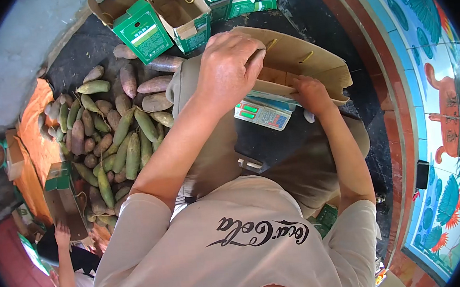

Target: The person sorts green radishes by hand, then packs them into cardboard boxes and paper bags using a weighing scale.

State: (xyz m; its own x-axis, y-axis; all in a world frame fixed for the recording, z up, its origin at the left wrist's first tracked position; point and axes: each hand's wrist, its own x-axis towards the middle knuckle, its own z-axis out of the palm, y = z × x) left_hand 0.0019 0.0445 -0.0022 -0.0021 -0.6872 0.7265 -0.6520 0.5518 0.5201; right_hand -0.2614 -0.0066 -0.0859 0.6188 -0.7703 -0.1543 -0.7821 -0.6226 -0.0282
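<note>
An open cardboard box (pixel 309 43), brown inside, stands on a digital scale (pixel 263 114) with lit green displays. My right hand (pixel 312 95) grips the box's near wall, with its fingers over the rim. At the box's left end, my left hand (pixel 230 69) is closed above the opening; its fingertips are curled out of sight, so what they hold, if anything, is hidden. Yellow cord handles (pixel 306 57) show on the box's inner wall. The bottom of the box is partly visible, and its left part is covered by my left hand.
A large pile of green and purplish long root vegetables (pixel 125 136) lies on the floor to the left. Open green cartons (pixel 144 33) stand at the back. Another person's hand (pixel 62 234) touches a carton (pixel 64 204) at lower left. A tiled wall (pixel 431 71) runs along the right.
</note>
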